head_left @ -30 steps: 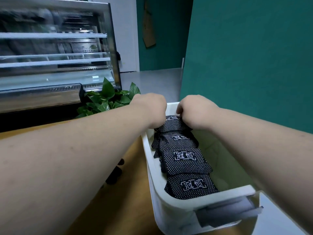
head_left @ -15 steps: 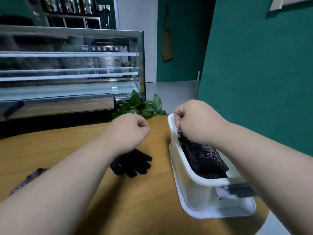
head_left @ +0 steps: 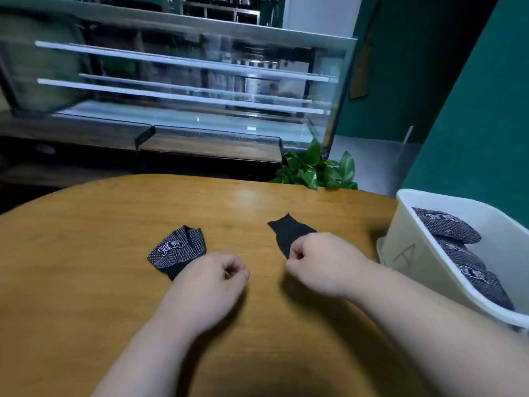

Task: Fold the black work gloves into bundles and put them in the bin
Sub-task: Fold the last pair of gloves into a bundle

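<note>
A dotted glove (head_left: 177,249) lay flat on the bench (head_left: 86,253), its near end hidden by the left hand (head_left: 210,285), whose grip was clenched with nothing seen in it. A black glove (head_left: 289,232) lay to its right, running under the right hand (head_left: 323,265). That grip was curled, but whether it pinched the cloth could not be told. Folded bundles (head_left: 446,224) lay in the bin (head_left: 406,253), far right.
</note>
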### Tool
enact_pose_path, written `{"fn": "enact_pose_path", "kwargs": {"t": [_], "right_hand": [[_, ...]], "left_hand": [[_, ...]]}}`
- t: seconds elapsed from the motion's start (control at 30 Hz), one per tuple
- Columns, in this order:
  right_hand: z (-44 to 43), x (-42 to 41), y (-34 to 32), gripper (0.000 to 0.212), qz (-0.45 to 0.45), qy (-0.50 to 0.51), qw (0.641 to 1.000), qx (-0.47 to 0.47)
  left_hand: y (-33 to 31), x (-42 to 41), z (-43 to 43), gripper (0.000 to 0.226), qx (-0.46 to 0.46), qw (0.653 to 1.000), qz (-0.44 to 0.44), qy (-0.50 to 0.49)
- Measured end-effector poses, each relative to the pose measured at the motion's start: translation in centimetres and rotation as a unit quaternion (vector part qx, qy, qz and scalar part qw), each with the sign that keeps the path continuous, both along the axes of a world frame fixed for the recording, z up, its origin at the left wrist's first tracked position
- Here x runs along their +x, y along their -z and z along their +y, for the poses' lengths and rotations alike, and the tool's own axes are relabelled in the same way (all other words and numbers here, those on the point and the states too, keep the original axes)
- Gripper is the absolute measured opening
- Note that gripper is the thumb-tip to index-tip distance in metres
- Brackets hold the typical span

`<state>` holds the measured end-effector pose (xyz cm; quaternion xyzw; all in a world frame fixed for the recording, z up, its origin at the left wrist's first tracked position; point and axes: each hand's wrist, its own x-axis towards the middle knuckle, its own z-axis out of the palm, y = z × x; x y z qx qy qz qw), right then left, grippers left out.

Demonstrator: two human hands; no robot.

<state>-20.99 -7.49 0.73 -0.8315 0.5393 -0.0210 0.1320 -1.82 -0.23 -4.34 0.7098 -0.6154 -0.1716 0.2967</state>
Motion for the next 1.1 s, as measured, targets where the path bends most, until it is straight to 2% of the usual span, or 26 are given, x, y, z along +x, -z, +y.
{"fn": "enact_pose_path", "kwargs": {"t": [0.27, 0.43, 0.57, 0.73, 0.83, 0.97, 1.1], "right_hand": [[-7.0, 3.1, 4.2, 0.013, 0.030, 0.062, 0.998, -0.016], [-11.5, 5.5, 5.7, 0.022, 0.052, 0.100, 0.993, -0.045], [-13.5, 7.3, 6.7, 0.023, 0.090, 0.128, 0.987, -0.039], [-13.6, 8.4, 6.9, 0.019, 0.117, 0.146, 0.979, -0.076], [-11.5, 8.8, 6.7, 0.014, 0.112, 0.079, 0.987, -0.079], [-5.4, 8.1, 6.5, 0.007, 0.044, -0.100, 0.989, -0.096], [1.6, 5.0, 7.4, 0.015, -0.005, -0.213, 0.974, -0.074]], "left_hand": [[2.9, 4.2, -1.6, 0.015, 0.001, 1.000, -0.016, -0.007], [3.3, 5.8, -2.8, 0.014, 0.017, 1.000, -0.007, -0.015], [3.4, 6.1, -3.1, 0.015, 0.013, 1.000, -0.008, -0.005], [3.4, 6.5, -3.3, 0.015, 0.011, 1.000, 0.007, 0.000], [3.1, 6.7, -3.0, 0.014, 0.013, 1.000, 0.012, -0.012], [2.7, 7.1, -2.3, 0.013, 0.000, 1.000, 0.026, -0.018], [2.5, 6.9, -1.0, 0.010, -0.006, 1.000, 0.018, 0.018]]}}
